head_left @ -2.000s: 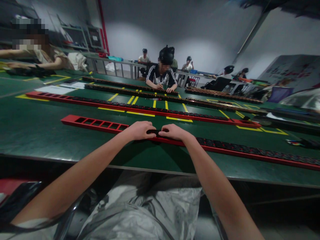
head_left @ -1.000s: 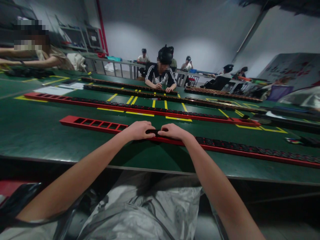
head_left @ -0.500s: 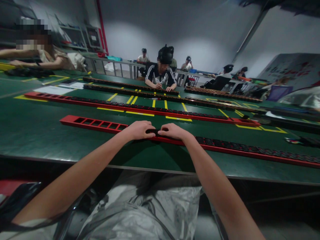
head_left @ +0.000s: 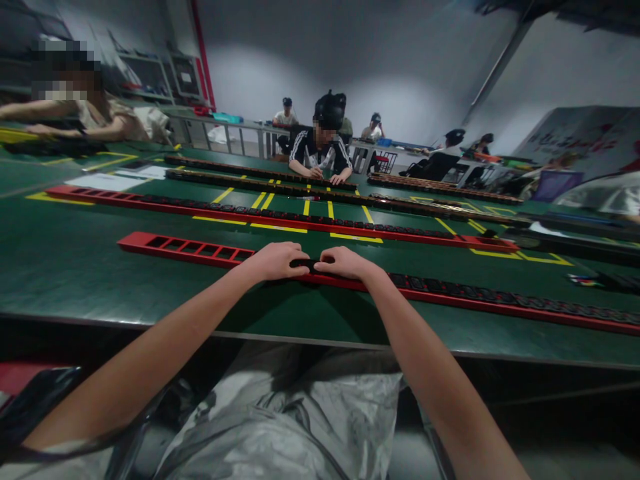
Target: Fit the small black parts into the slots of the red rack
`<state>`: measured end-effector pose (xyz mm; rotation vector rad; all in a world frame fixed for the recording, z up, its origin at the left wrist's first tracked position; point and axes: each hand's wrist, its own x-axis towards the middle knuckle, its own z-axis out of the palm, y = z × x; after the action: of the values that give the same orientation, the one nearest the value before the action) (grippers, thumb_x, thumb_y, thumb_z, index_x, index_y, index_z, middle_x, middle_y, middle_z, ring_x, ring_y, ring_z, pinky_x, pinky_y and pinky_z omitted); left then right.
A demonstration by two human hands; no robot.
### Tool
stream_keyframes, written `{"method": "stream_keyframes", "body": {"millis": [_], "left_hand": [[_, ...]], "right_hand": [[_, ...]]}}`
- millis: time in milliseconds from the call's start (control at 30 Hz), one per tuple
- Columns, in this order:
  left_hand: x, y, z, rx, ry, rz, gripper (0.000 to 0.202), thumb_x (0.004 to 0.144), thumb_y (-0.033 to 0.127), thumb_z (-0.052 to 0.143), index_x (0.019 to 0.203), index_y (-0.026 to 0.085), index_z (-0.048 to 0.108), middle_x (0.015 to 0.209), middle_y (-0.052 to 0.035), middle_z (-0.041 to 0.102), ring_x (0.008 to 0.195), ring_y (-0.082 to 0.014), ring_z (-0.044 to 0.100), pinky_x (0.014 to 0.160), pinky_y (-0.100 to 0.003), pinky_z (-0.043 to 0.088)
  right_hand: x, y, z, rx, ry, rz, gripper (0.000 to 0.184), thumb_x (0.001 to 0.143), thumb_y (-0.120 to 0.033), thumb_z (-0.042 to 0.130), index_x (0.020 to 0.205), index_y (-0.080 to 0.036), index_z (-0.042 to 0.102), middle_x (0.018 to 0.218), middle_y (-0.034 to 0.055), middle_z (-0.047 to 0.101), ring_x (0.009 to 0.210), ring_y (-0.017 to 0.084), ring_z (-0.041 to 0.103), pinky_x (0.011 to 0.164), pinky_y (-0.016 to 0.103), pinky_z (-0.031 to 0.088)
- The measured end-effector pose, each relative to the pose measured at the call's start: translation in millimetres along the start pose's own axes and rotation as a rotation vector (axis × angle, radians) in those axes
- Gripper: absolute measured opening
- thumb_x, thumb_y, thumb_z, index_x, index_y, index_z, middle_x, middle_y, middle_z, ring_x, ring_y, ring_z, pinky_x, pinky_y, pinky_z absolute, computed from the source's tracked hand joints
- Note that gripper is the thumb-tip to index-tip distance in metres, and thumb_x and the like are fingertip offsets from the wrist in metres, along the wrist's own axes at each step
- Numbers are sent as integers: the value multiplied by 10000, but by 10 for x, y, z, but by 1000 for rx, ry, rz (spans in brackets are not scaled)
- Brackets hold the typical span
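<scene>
A long red frame with a row of square openings lies along the near side of the green table. Black parts fill its openings to the right, while several at the left show bare. Both hands meet over the middle of the frame at a small black part, its kind hidden by my fingers. My left hand is closed on its left side, thumb toward the middle. From the other side my right hand is closed on it, thumb and forefinger bent. Whether the part sits fully in an opening cannot be seen.
A second red frame with black parts lies farther back. Beyond it run long dark strips, where a person in a striped top works. Another person sits at the left. A cable bundle lies at the right.
</scene>
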<state>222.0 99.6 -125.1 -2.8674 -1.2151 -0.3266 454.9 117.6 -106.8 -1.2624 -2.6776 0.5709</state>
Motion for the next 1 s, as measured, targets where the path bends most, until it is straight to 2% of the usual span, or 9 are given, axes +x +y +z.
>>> {"method": "stream_keyframes", "body": {"millis": [700, 1000], "left_hand": [[-3, 38, -53, 14, -23, -1, 436, 919, 512, 464, 1198, 226, 639, 1109, -71, 668, 1031, -227, 619, 807, -299, 459], [76, 185, -44, 89, -46, 42, 412, 939, 518, 425, 1108, 196, 618, 1068, -91, 676, 976, -238, 632, 765, -319, 454]], "right_hand": [[12, 24, 2, 12, -15, -14, 486, 890, -624, 512, 911, -176, 699, 902, 62, 698, 776, 179, 594, 663, 256, 376], [20, 49, 17, -1, -7, -15, 447, 897, -587, 518, 883, -174, 688, 890, 58, 694, 761, 174, 590, 642, 253, 370]]}}
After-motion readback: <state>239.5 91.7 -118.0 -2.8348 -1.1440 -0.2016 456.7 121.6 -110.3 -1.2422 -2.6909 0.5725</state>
